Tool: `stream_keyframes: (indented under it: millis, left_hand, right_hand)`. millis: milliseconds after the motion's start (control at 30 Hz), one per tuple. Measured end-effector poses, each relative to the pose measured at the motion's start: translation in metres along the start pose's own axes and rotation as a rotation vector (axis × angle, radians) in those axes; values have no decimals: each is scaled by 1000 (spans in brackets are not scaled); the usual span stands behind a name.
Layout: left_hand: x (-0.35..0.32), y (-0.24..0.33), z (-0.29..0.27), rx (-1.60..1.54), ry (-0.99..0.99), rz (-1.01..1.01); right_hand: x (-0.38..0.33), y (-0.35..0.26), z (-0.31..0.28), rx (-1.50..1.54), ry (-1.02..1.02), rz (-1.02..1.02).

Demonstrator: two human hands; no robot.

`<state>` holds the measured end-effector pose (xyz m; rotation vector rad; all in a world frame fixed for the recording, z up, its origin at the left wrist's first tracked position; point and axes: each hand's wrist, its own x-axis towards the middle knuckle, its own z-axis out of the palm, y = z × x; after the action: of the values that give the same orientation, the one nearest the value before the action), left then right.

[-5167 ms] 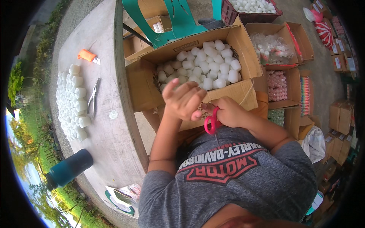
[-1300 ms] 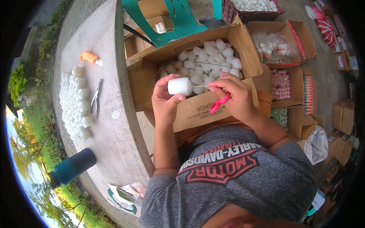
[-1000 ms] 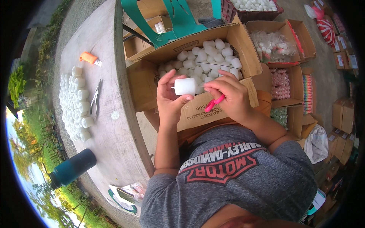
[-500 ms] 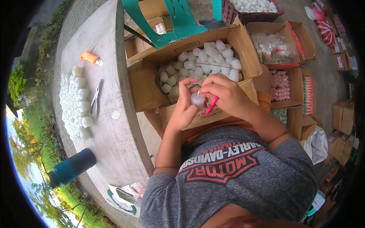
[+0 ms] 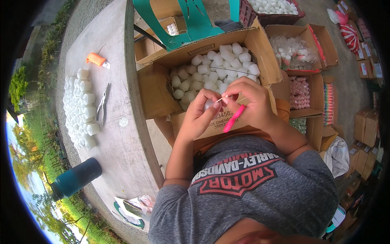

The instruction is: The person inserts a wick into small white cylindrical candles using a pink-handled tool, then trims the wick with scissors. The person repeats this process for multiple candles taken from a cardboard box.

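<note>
While both hands meet above a cardboard box (image 5: 156, 88), a small white candle (image 5: 208, 104) sits in the curled fingers of the left hand (image 5: 204, 112), partly covered by them. The candle lies just left of the fingertips of the right hand (image 5: 251, 99), and the left hand, wrapped round it, is the nearer. A thin pale wick (image 5: 220, 99) slants up and to the right between the two sets of fingertips. The candle's own long axis is too hidden to tell. The right thumb and forefinger are pinched together at the wick's upper end; pink-handled scissors (image 5: 234, 119) hang from the same hand, below its palm, their blades out of sight.

Beneath the hands, the box holds a heap of white candles (image 5: 217, 67), with a thin dark rod (image 5: 239, 72) lying across them. To the left, a pale bench (image 5: 122, 95) carries close-packed white candles (image 5: 80, 106), metal pliers (image 5: 102, 105), an orange-wrapped tool (image 5: 96, 59) and a dark teal bottle (image 5: 79, 177).

Dark printed letters and figures run across the box's near flap, partly blocked by the hands and scissors. The person's grey T-shirt (image 5: 264, 203) bears large white and red lettering, upside down in this view.
</note>
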<state>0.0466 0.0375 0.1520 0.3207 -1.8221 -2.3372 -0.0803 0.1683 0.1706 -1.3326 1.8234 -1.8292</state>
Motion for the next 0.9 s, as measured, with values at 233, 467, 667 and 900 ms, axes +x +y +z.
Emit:
stream_keyframes:
  millis: [233,467,667,900]
  left_hand:
    - [5,-9,15,-481,253,15]
    - [7,2,18,474,211,236]
    - [5,-1,11,471,128,209]
    - [4,-3,14,18,188,19]
  right_hand:
    - [1,7,-3,-161,31,-125]
    - [-5,4,-4,-172,26,-90]
    - [-14,13,-2,17,-33,103]
    - [-16,12,-4,94,-69,188]
